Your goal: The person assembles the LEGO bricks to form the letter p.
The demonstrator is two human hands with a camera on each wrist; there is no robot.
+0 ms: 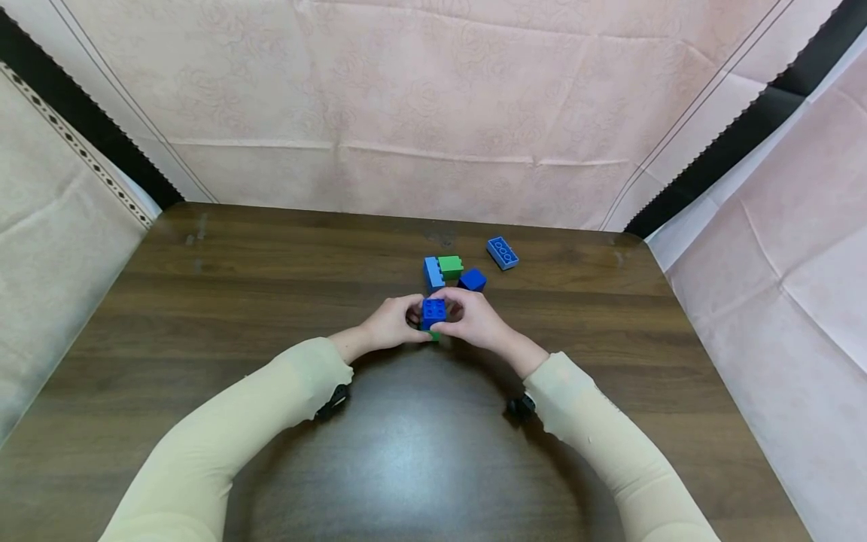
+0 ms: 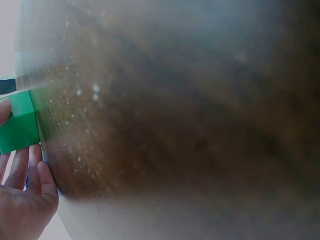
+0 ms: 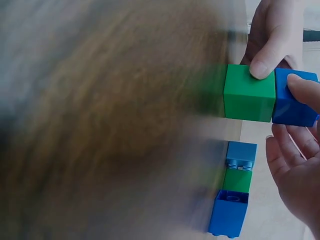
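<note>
at frame centre, the left hand point(image 1: 391, 325) and right hand point(image 1: 476, 320) are pinching 2 joined bricks, blue brick point(image 1: 433, 311) over green brick point(image 3: 249, 93); uneven squeezing is risking separation.

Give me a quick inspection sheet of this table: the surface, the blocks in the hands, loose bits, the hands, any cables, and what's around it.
Surface: dark wooden table, glossy.
Job's things: blue block joined to a green block, held just above the table.
Clutter: a cluster of light blue brick, small green brick and dark blue brick; flat blue plate apart, farther back.
Grips: left hand and right hand both pinch the joined blocks.
Cables: nothing seen.
Surroundings: pink cloth backdrop on three sides.
</note>
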